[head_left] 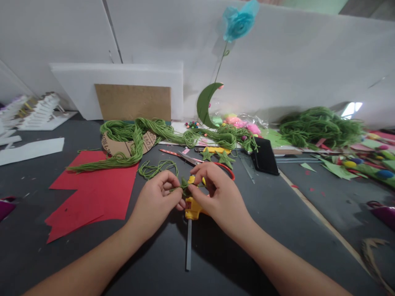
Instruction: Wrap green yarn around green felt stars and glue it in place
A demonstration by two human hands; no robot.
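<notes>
My left hand [159, 201] is closed in a pinch on a small green yarn piece [184, 188], possibly a star, mostly hidden by fingers. From the other side, my right hand [224, 197] pinches the same piece between thumb and fingers. Directly beneath lies a yellow glue gun [193, 209], a glue stick [188, 246] jutting from its back toward me. Beyond my right hand are scissors [189, 158] with red-orange handles and two green yarn-wrapped stars [206, 154]. A loose length of green yarn [158, 167] curls just past my left hand.
Red paper [89, 201] lies left, under a green yarn skein [138, 139] on cardboard. A black phone [265, 156] rests at right, near a yellow cutter [217, 149]. A green crescent [203, 105] and blue paper flower [240, 22] stand behind. More yarn [321, 127] is heaped far right.
</notes>
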